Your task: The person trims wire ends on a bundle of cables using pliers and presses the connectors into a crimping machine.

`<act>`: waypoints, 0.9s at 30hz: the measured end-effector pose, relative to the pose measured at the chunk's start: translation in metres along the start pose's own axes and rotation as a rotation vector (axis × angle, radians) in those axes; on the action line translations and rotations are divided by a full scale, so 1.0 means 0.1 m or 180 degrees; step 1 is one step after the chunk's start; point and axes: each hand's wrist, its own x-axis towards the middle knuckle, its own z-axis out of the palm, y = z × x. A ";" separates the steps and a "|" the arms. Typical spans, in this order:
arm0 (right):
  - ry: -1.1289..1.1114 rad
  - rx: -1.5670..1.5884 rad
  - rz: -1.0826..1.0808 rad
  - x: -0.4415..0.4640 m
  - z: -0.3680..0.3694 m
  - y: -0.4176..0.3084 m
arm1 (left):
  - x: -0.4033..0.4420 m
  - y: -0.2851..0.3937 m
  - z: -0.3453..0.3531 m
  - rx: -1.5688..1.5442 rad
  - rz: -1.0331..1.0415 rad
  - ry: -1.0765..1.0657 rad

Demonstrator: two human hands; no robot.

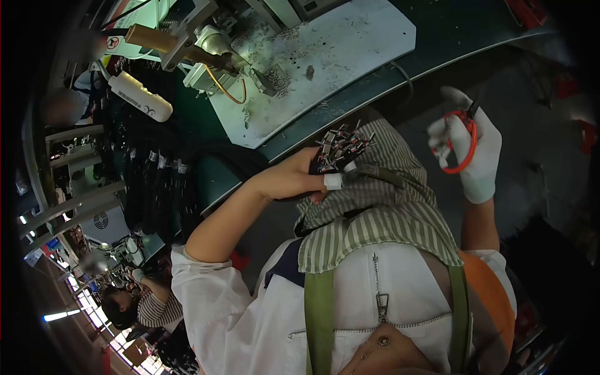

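Beside a green table (447, 50), a left hand (290, 177) gripped metal-tipped black cables (339, 150) above a striped apron (381, 240); a white-gloved right hand (484, 145) held red-handled scissors (473, 147). Control called for a snug, even grip.

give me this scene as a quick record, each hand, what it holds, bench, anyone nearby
left hand: bare, white wrap on thumb, gripping black cable bundle with metal connector ends
right hand: white-gloved, holding red-handled scissors, away from the bundle
bench: white board strewn with small scraps, on green surface
clothing: green-striped apron over white top
nearby: person in striped shirt, lower left
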 end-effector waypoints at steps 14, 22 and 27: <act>-0.2347 -0.0185 -0.1657 0.16 1.41 0.36 | -0.33 -0.28 -0.01 0.0899 0.0874 0.1036; -0.2085 -0.0465 0.0767 0.26 1.19 -0.10 | -0.48 -0.13 0.11 -0.0626 0.1027 0.1462; -0.2193 -0.1319 -0.0339 0.28 1.20 0.14 | -0.40 -0.17 0.14 -0.0394 0.0788 0.1823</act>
